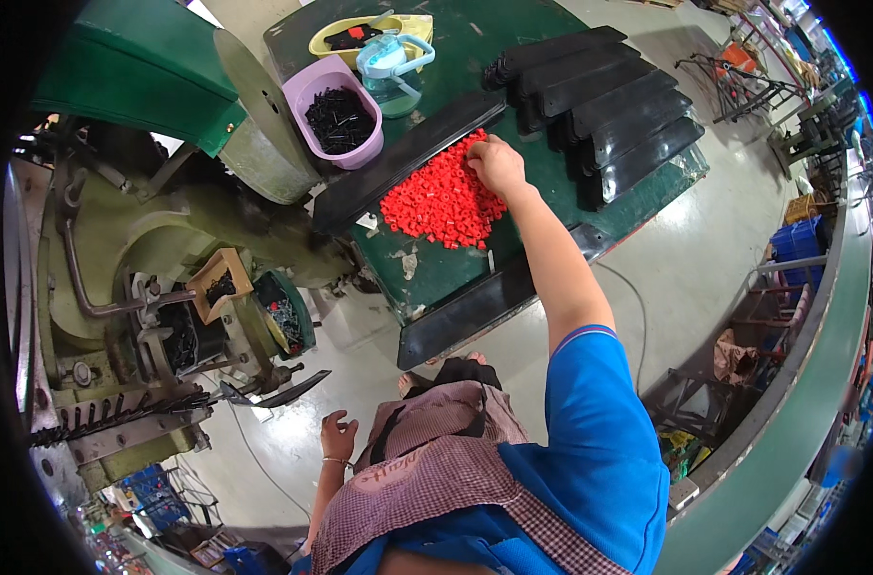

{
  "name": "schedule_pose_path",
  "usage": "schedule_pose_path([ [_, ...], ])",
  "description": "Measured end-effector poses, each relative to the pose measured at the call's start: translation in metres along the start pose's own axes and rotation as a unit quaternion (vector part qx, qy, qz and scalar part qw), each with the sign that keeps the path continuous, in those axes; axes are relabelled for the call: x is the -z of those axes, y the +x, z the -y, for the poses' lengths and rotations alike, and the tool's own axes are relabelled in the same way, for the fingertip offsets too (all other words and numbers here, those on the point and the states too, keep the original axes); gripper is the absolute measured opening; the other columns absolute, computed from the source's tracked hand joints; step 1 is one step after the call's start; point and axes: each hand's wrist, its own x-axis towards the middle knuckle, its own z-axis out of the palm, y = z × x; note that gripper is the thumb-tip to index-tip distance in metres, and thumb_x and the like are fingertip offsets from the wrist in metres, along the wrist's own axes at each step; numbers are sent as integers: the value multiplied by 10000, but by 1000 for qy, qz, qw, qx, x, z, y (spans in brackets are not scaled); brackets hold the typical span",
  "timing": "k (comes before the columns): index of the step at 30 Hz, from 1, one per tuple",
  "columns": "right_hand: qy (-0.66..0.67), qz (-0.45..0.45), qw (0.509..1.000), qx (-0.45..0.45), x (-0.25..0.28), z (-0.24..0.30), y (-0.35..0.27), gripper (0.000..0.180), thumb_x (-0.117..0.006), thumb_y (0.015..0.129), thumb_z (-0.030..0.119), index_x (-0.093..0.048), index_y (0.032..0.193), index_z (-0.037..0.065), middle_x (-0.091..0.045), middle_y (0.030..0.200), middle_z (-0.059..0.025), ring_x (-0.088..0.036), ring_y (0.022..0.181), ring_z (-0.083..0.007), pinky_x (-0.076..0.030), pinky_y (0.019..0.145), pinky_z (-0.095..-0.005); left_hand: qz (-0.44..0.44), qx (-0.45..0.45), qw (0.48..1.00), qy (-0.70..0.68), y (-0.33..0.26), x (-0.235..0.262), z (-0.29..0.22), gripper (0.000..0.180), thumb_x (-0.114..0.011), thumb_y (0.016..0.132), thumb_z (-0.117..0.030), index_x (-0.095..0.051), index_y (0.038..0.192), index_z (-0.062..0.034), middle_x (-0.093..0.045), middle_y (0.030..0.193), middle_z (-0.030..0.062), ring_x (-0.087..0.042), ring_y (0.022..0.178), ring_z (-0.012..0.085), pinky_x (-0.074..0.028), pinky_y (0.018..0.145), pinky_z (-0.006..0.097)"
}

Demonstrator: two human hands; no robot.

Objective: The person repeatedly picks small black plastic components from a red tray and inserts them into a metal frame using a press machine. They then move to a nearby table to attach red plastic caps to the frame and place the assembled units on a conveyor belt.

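Observation:
Reaching across the green table (pixel 477 27), my right hand (pixel 499 167) has its fingers bent down into the right edge of a heap of small red plastic pieces (pixel 441 201). Those fingers are drawn together, and what lies between the tips is hidden. My left hand (pixel 337 437) hangs low beside my checked apron, fingers loosely curled and apart, holding nothing. Long flat black strips (pixel 412 158) lie along the heap's far left side. Another black strip (pixel 470 314) rests along the table's near edge.
Several stacks of black blades (pixel 609 101) cover the table's right part. A pink tub (pixel 302 96) of black pins, a yellow basin (pixel 323 40) and a blue-lidded clear jug (pixel 390 94) stand at the far left. A large green machine (pixel 139 72) with a small cardboard box (pixel 202 280) occupies my left.

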Motion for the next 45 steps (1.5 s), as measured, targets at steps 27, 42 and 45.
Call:
schedule_pose_path([
  [27, 687, 142, 708, -82, 67, 197, -272, 115, -629, 897, 38, -519, 885, 6, -628, 761, -76, -626, 654, -131, -520, 585, -263, 232, -271, 862, -361, -2, 51, -295, 96, -606, 916, -48, -611, 983, 20, -634, 814, 41, -588, 666, 93, -495, 598, 236],
  [42, 713, 84, 687, -110, 47, 202, -312, 147, -635, 898, 57, -616, 1021, -20, -662, 816, -60, -649, 738, -123, -545, 652, -274, 253, -216, 869, -366, -2, 45, -271, 95, -615, 859, 9, -595, 941, 53, -629, 811, 77, -623, 653, 148, -524, 623, 271],
  [45, 706, 74, 697, -101, 51, 196, -322, 148, -634, 899, 61, -621, 1025, -16, -659, 800, -50, -638, 725, -104, -535, 644, -259, 299, -226, 847, -376, -2, 33, -271, 58, -587, 862, 27, -581, 919, 32, -618, 807, 74, -616, 632, 150, -532, 603, 275],
])
